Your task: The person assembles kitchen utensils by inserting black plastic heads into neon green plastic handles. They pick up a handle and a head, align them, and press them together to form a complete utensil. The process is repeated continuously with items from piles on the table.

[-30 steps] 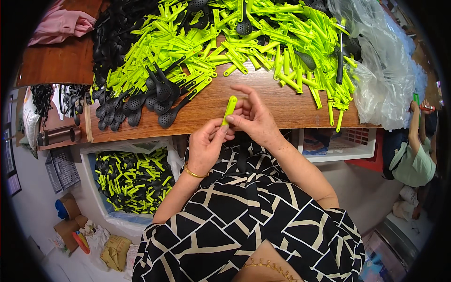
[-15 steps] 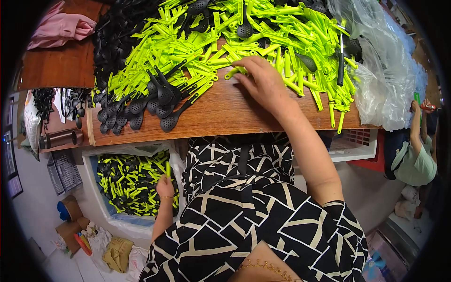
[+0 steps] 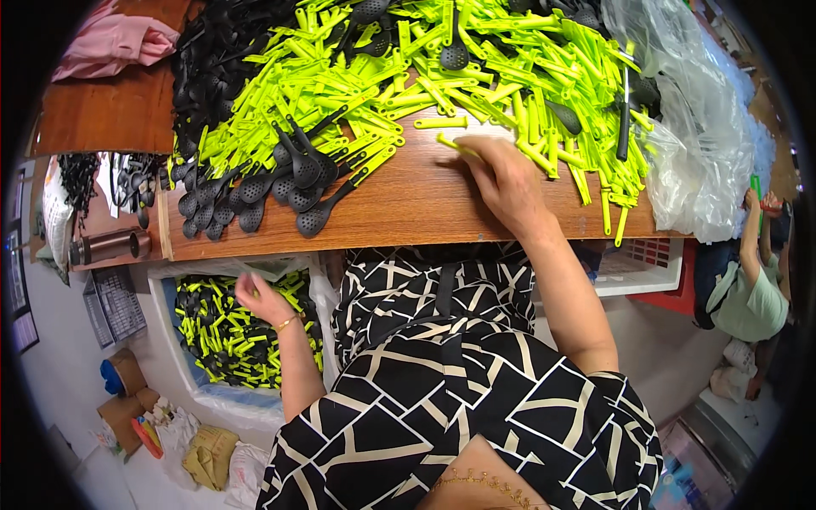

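My right hand [image 3: 510, 183] is over the wooden table, its thumb and fingers closed on one end of a lime-green handle [image 3: 457, 145]. Another loose green handle [image 3: 440, 123] lies just beyond it, at the near edge of a big heap of green handles [image 3: 297, 81]. Black slotted spoons [image 3: 314, 217], some joined to green handles, are bunched to the left of the hand. Lower left, my left hand [image 3: 263, 302] is above a lined bin [image 3: 200, 387] filled with black and green pieces [image 3: 223, 336]. Its fingers are slightly apart and nothing shows in them.
Clear plastic sheeting [image 3: 701, 161] covers the table's right end. A black-handled tool [image 3: 624, 119] lies on the heap. Pink cloth [image 3: 119, 42] rests at the far left. Beneath the table edge stands a white crate [image 3: 650, 263]. Another person [image 3: 752, 289] is at the far right.
My left hand has let go of the green piece it held and moved up and left over the bin. My right hand has shifted right and nearer, drawing a green handle away from the heap.
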The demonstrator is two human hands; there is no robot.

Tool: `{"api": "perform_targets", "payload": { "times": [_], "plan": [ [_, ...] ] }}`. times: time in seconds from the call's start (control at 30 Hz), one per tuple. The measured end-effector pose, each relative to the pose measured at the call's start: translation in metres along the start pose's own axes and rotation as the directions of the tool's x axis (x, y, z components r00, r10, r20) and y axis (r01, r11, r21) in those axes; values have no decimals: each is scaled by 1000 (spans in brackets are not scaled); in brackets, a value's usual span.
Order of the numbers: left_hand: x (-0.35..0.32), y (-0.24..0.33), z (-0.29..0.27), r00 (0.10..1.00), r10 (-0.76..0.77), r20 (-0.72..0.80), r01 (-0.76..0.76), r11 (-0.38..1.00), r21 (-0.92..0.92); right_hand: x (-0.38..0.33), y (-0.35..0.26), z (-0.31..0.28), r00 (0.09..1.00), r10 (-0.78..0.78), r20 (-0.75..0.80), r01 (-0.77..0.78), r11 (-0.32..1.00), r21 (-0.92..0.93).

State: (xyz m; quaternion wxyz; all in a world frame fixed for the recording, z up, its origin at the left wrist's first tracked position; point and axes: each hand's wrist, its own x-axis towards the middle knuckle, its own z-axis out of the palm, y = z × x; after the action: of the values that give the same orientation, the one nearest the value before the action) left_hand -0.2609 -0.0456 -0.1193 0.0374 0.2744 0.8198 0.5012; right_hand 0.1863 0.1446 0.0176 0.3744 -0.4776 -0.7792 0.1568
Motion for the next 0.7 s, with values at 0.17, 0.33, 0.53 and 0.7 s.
{"api": "perform_targets", "payload": {
  "times": [0.17, 0.33, 0.53, 0.7],
  "plan": [
    [-13, 220, 49, 799, 541, 261, -465, 832, -302, -34, -14, -11, 983, -106, 152, 125, 985, -122],
    [-11, 328, 143, 317, 808, 497, -792, 514, -330, -40, -19, -15, 982, -56, 181, 77, 991, -111],
    [-37, 402, 294, 298, 673, 677, -882, 466, -75, -42, -15, -12, 995, 3, 103, 2, 999, -51],
    [-37, 404, 360, 431, 732, 528, -868, 496, 20, -42, -18, -17, 996, 8, 94, -6, 1000, -22]
  ]
}}
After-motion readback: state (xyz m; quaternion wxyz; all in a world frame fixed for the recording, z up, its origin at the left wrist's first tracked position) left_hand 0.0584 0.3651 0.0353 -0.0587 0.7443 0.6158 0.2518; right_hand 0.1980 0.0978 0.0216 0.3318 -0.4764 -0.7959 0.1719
